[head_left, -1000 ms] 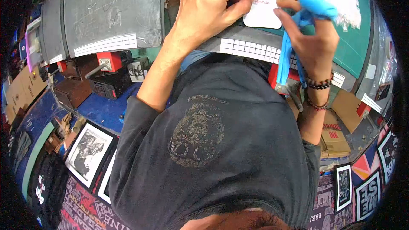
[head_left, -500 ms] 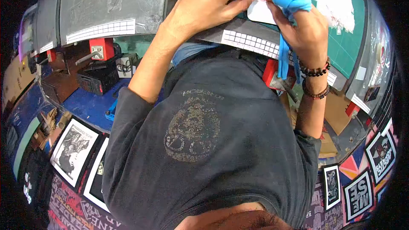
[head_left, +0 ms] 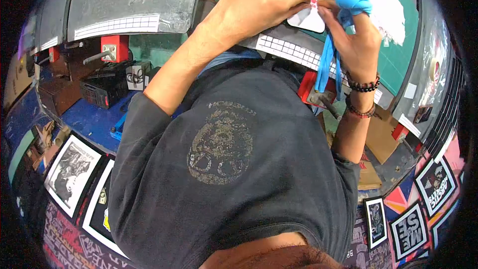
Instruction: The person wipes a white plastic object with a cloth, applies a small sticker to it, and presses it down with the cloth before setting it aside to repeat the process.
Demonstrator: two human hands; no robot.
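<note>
A white card (head_left: 308,20) with rounded corners and small red print lies at the edge of the work surface. My left hand (head_left: 271,0) reaches over its left side, thumb and fingers pressed together beside the red print; anything between them is too small to tell. From the right, my right hand (head_left: 356,42) has its thumb and a fingertip close to the same print. Blue cloth (head_left: 351,0) wraps round fingers of my right hand, its long ends hanging below the palm. Dark beaded bracelets circle that wrist.
Crumpled white material (head_left: 388,15) lies on a green cutting mat (head_left: 401,65) at the right. Grey boards (head_left: 134,0) extend left, with red clamps (head_left: 115,49) beneath. A black crate (head_left: 104,89) stands on the blue lower shelf. A tape roll (head_left: 434,69) lies far right.
The whole view has shifted slightly. My hands remain at the card, and my fingertips now sit closer around the red print. The card appears slightly turned.
</note>
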